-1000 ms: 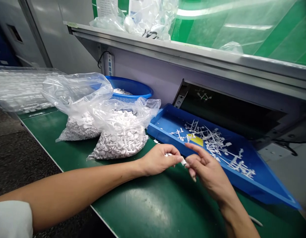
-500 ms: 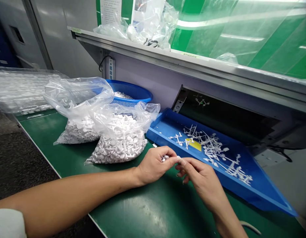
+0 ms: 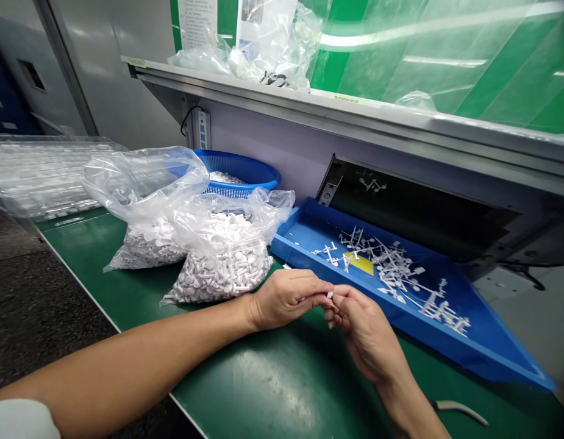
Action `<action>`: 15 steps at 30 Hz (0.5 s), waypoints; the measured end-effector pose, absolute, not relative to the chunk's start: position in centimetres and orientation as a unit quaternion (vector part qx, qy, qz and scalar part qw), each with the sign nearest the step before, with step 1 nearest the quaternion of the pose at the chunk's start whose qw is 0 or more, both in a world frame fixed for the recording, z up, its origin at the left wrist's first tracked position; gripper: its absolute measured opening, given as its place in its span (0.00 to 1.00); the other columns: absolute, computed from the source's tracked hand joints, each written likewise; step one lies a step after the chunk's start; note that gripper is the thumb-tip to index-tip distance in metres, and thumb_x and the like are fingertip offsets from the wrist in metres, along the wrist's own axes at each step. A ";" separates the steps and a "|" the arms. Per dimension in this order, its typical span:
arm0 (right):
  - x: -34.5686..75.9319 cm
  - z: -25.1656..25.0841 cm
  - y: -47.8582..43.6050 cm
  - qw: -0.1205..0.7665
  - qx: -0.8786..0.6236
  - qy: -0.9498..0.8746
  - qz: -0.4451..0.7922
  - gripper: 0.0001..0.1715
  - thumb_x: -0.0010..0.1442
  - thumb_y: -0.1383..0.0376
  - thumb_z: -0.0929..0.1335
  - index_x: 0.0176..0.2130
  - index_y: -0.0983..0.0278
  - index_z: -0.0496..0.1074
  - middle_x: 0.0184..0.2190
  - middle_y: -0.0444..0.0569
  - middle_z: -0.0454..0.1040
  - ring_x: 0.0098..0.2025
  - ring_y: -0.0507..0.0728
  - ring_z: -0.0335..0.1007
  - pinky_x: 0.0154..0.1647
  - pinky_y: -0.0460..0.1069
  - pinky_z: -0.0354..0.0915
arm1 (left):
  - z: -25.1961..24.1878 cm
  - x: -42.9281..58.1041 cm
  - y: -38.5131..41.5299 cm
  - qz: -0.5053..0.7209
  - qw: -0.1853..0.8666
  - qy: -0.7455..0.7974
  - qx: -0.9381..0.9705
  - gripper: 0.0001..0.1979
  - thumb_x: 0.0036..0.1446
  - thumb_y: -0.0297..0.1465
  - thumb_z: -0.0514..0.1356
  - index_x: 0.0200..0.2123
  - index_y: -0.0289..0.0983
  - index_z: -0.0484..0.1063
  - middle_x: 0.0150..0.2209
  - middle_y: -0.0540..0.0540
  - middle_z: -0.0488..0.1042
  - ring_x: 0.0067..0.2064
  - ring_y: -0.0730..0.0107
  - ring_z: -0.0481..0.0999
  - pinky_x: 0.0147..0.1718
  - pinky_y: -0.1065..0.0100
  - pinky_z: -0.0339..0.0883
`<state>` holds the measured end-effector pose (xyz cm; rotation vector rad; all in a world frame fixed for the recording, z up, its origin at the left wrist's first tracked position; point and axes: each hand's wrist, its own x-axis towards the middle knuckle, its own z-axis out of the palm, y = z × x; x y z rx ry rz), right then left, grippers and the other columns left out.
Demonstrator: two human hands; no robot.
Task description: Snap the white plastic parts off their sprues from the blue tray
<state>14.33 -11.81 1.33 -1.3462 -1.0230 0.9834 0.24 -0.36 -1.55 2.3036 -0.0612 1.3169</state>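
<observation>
My left hand [image 3: 284,299] and my right hand [image 3: 366,320] meet fingertip to fingertip above the green worktop, both closed. A small white plastic part [image 3: 330,295] is pinched where the thumbs and forefingers come together. A sliver of white shows under the left fingers; the rest of what lies in that palm is hidden. Just behind the hands is a blue tray [image 3: 304,259] with loose white plastic sprues [image 3: 396,268] and a yellow piece [image 3: 359,264]. A clear bag [image 3: 222,262] full of small white parts stands close to the left wrist.
Another bag of white parts [image 3: 149,241] sits further left, before a blue basket [image 3: 245,167] that also holds white pieces. Stacked clear plastic trays [image 3: 44,177] lie at the far left. A curved tool handle [image 3: 462,410] is by the right forearm. Above runs a metal shelf edge [image 3: 309,100].
My fingertips have drawn closer together around the small white part. The left fingers have closed further, covering the white pieces seen in the palm before. The view has shifted slightly.
</observation>
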 end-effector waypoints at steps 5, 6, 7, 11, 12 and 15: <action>14.8 1.6 -12.1 0.549 -0.577 -0.466 0.385 0.12 0.60 0.58 0.68 0.34 0.65 0.75 0.26 0.46 0.70 0.28 0.53 0.63 0.31 0.47 0.62 | -1.2 0.0 -1.0 0.432 0.272 0.038 0.859 0.14 0.64 0.34 0.57 0.49 0.37 0.75 0.37 0.43 0.78 0.38 0.70 0.76 0.43 0.71 0.68; 14.9 1.7 -12.1 0.538 -0.580 -0.478 0.382 0.12 0.60 0.59 0.68 0.37 0.64 0.75 0.27 0.46 0.72 0.29 0.53 0.65 0.32 0.47 0.64 | -1.1 -0.1 -1.2 0.429 0.278 0.053 0.858 0.14 0.64 0.35 0.57 0.49 0.38 0.76 0.37 0.44 0.78 0.38 0.70 0.76 0.43 0.71 0.68; 15.0 1.9 -12.1 0.529 -0.583 -0.486 0.379 0.12 0.60 0.58 0.68 0.39 0.64 0.76 0.29 0.47 0.73 0.30 0.54 0.67 0.34 0.48 0.65 | -1.0 -0.1 -1.2 0.428 0.285 0.064 0.855 0.14 0.64 0.35 0.57 0.49 0.38 0.76 0.37 0.44 0.78 0.38 0.70 0.76 0.43 0.71 0.67; 14.8 2.2 -12.2 0.545 -0.591 -0.475 0.357 0.16 0.57 0.55 0.71 0.40 0.65 0.75 0.30 0.48 0.76 0.30 0.55 0.70 0.33 0.48 0.68 | -0.7 0.1 -1.6 0.425 0.336 0.084 0.836 0.13 0.63 0.36 0.58 0.46 0.38 0.77 0.36 0.45 0.79 0.38 0.70 0.76 0.42 0.71 0.67; 14.8 2.3 -12.1 0.552 -0.590 -0.471 0.354 0.16 0.57 0.55 0.72 0.40 0.65 0.75 0.29 0.48 0.76 0.30 0.54 0.71 0.33 0.48 0.68 | -0.6 0.2 -1.8 0.424 0.362 0.092 0.825 0.12 0.62 0.36 0.59 0.45 0.38 0.78 0.36 0.46 0.79 0.37 0.70 0.76 0.42 0.72 0.66; 14.8 2.3 -12.1 0.564 -0.580 -0.468 0.356 0.16 0.57 0.56 0.72 0.41 0.64 0.73 0.31 0.48 0.77 0.32 0.55 0.73 0.35 0.49 0.70 | -0.1 0.5 -2.2 0.418 0.457 0.125 0.775 0.10 0.60 0.35 0.61 0.38 0.36 0.79 0.35 0.47 0.78 0.37 0.71 0.75 0.41 0.73 0.66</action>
